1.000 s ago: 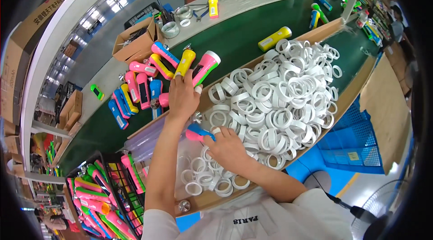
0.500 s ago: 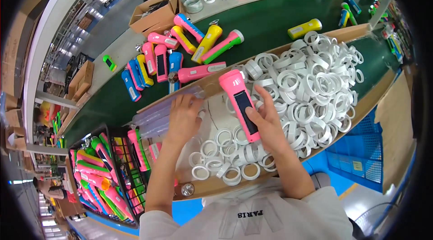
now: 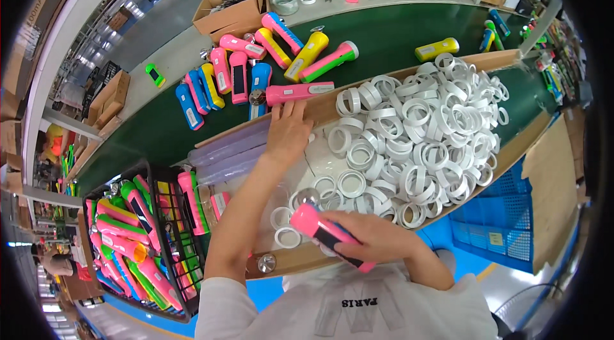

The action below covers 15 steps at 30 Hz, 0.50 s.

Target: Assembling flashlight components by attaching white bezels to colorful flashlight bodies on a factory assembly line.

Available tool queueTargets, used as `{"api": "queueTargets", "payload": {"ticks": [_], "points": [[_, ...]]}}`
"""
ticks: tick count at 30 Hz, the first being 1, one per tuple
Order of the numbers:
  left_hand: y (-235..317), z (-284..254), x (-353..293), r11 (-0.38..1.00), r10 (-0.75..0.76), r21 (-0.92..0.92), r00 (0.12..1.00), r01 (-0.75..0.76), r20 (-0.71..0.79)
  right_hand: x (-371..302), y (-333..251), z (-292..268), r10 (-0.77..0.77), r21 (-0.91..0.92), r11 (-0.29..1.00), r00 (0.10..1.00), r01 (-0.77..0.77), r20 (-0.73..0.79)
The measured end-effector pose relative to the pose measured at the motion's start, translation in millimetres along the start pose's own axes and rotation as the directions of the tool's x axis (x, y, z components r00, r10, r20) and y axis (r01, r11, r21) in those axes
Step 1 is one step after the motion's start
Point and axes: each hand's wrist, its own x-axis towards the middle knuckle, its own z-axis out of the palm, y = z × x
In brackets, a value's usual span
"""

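Observation:
My right hand [image 3: 377, 236] is wrapped round a pink flashlight [image 3: 308, 220] with a dark panel, held tilted low over the near edge of the cardboard tray. A clear, shiny reflector [image 3: 309, 197] shows at the flashlight's head end. My left hand [image 3: 289, 135] reaches over the tray's far edge with its fingers stretched out. Its fingertips come up to another pink flashlight [image 3: 299, 92] lying on the green belt; whether they touch it I cannot tell. White plastic rings [image 3: 416, 113] are heaped in the tray, to the right of my left hand.
Several coloured flashlights [image 3: 307, 57] lie on the green belt [image 3: 384, 27]. A black crate [image 3: 185, 244] full of flashlights stands at the left. Clear plastic tubes [image 3: 230, 151] lie in the tray's left part, with a loose reflector [image 3: 267, 263] near its front edge. An open carton [image 3: 233, 17] stands behind.
My right hand has brought the pink flashlight down toward me and tilted it over; a reflector now shows at its head. My left hand has moved away from me and right, toward the belt.

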Motion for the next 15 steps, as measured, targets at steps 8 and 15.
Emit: {"api": "queueTargets", "payload": {"ticks": [8,15], "points": [[4.2,-52.6,-27.8,0.872,-0.239,-0.451,0.97,0.193,-0.048,-47.8,25.0,-25.7,0.099,0.555,0.831,0.971,0.041,-0.22],[30.2,-40.8,-77.0,0.228,-0.21,-0.758,0.791,0.611,0.575,-27.0,7.9,-35.3,0.194,0.606,0.717,0.737,0.344,-0.648]]}}
